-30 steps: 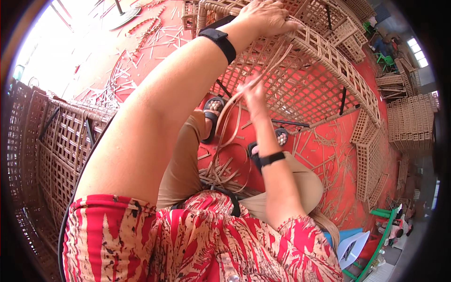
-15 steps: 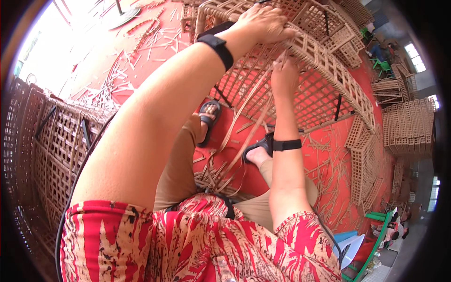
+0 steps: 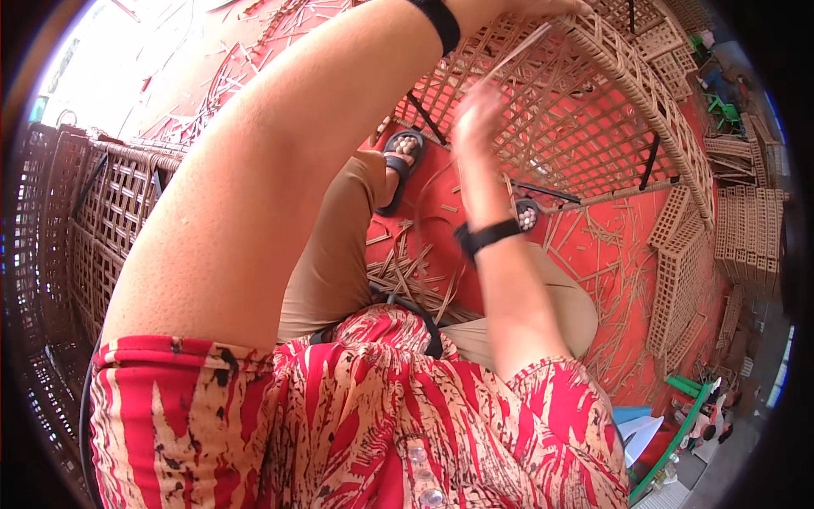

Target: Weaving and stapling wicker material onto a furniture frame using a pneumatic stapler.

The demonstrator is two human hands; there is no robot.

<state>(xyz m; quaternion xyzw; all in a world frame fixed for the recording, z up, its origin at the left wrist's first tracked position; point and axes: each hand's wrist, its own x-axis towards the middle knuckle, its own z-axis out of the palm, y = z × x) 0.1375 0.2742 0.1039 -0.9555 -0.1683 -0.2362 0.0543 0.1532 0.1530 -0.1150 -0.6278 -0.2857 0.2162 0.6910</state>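
- Cut cane scraps (image 3: 407,276) strewn over the red floor (image 3: 593,246) between the feet.
- Right hand (image 3: 476,114) raised and blurred before the lattice, grip impossible to judge.
- Left hand (image 3: 517,7) at the woven cane frame (image 3: 644,76) rim, pinching a thin cane strip (image 3: 519,51).

We sit on the floor (image 3: 644,246) with the wicker frame (image 3: 610,127) in front of us.
Loose cane strips (image 3: 407,271) lie between our legs, woven panels (image 3: 102,212) stand at our left, and more panels (image 3: 746,229) are stacked at the right.
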